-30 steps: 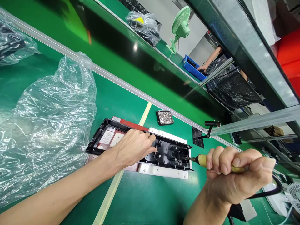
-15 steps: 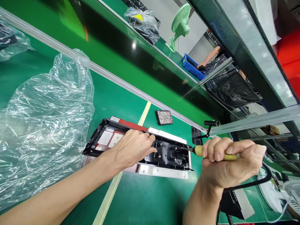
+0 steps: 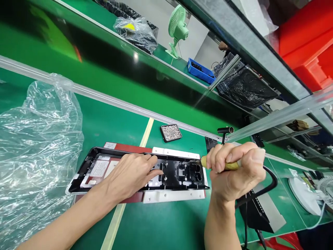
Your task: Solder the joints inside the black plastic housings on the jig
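Observation:
A long black plastic housing (image 3: 171, 173) lies in a red fixture (image 3: 125, 147) with white side blocks (image 3: 174, 196). My left hand (image 3: 134, 175) rests across the middle of the housing, fingers bent over its inner part, thumb pointing right; what its fingers hold, if anything, is hidden. My right hand (image 3: 234, 166) is wrapped round the yellow handle of a soldering-iron-like tool (image 3: 205, 162) with a black cable. The tool's metal tip points left into the housing's right end, near two round black posts.
Clear plastic bags (image 3: 44, 146) cover the left side. A small tray of metal pieces (image 3: 171, 132) sits behind the housing. At the right are a black tube holder (image 3: 225, 130), a metal shelf frame and a white fan (image 3: 325, 184).
The view has shifted, so most things appear further left. The tool's tip is still at the housing's right end. The other person's arm no longer shows at the blue bin.

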`<state>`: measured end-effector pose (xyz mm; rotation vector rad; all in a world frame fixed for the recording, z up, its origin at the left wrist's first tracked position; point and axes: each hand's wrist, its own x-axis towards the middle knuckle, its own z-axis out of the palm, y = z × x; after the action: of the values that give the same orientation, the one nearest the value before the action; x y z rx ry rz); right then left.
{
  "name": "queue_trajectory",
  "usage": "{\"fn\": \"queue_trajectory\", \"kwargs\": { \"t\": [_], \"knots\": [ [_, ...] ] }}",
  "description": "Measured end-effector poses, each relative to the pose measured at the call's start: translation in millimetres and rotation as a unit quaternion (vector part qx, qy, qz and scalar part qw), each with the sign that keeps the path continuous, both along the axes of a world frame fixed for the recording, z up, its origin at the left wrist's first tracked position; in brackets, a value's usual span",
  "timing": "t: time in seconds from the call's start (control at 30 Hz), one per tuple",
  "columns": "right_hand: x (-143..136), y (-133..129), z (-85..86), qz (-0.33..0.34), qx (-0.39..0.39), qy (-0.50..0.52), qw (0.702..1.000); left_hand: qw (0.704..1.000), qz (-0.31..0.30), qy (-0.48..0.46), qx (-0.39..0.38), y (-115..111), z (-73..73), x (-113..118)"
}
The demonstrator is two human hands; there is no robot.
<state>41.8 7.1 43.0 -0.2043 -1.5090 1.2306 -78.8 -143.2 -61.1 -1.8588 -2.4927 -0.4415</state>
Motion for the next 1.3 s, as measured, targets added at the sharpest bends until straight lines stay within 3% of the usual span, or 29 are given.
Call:
{"fn": "queue_trajectory", "kwargs": {
  "t": [0.33,1.3],
  "knots": [
    [0.2,8.1,-4.5,0.025,-0.058,0.009,0.998,1.000,-0.005,0.016,-0.001,-6.6,-9.7,-2.1],
    [0.5,12.6,-7.5,0.035,-0.105,-0.045,0.993,1.000,-0.013,0.016,0.008,-5.0,-5.0,-0.4]
  ]
}}
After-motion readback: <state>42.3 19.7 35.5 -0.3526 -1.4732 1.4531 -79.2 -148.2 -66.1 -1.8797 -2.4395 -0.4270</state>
